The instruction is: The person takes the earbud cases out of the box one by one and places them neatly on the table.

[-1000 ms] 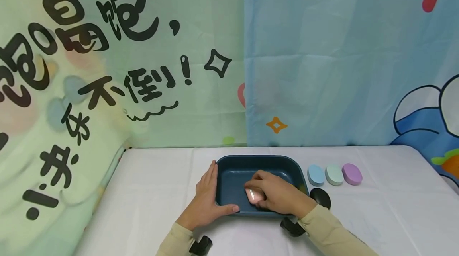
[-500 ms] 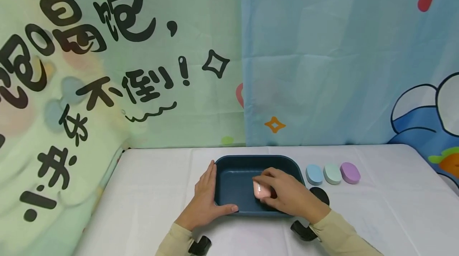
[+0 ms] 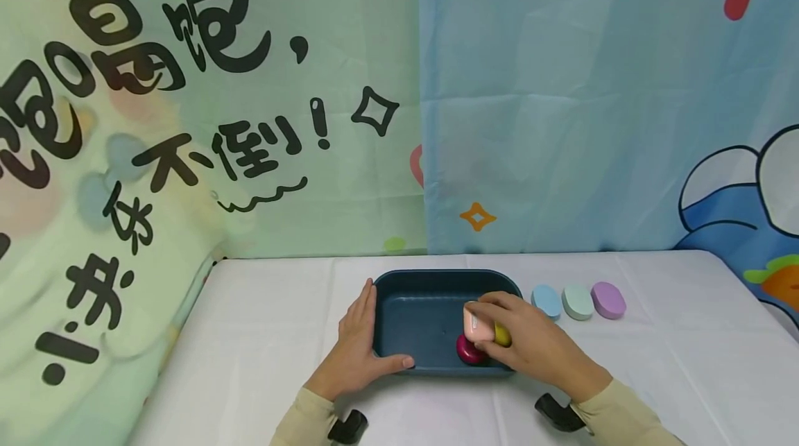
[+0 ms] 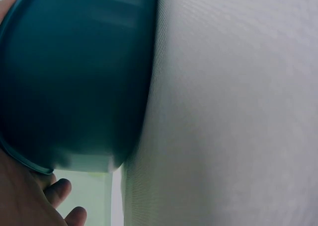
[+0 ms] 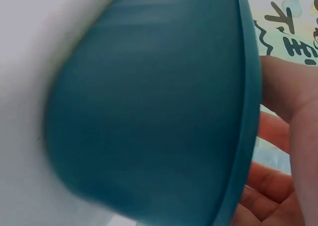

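Observation:
My right hand (image 3: 530,335) is over the right part of a dark blue rectangular tray (image 3: 406,318), its fingers and thumb pinching a small pink rounded block (image 3: 477,325). Just below the block, in the tray, is a glossy dark red round thing (image 3: 469,351). A yellow thing (image 3: 502,335) shows between the block and my palm, mostly hidden by the fingers. My left hand (image 3: 357,345) rests against the tray's left side with straight fingers, the thumb along its front rim. The left wrist view shows the tray's outer wall (image 4: 79,82); the right wrist view shows another side of the tray (image 5: 154,97).
A row of three oval blocks stands on the white cloth right of the tray: light blue (image 3: 546,302), mint green (image 3: 578,302) and purple (image 3: 608,300). A printed curtain (image 3: 349,210) hangs behind the table (image 3: 674,349).
My right hand has moved to the right inside the tray with the pink block in its fingers. The dark red and yellow things have come into view. My left hand has stayed put.

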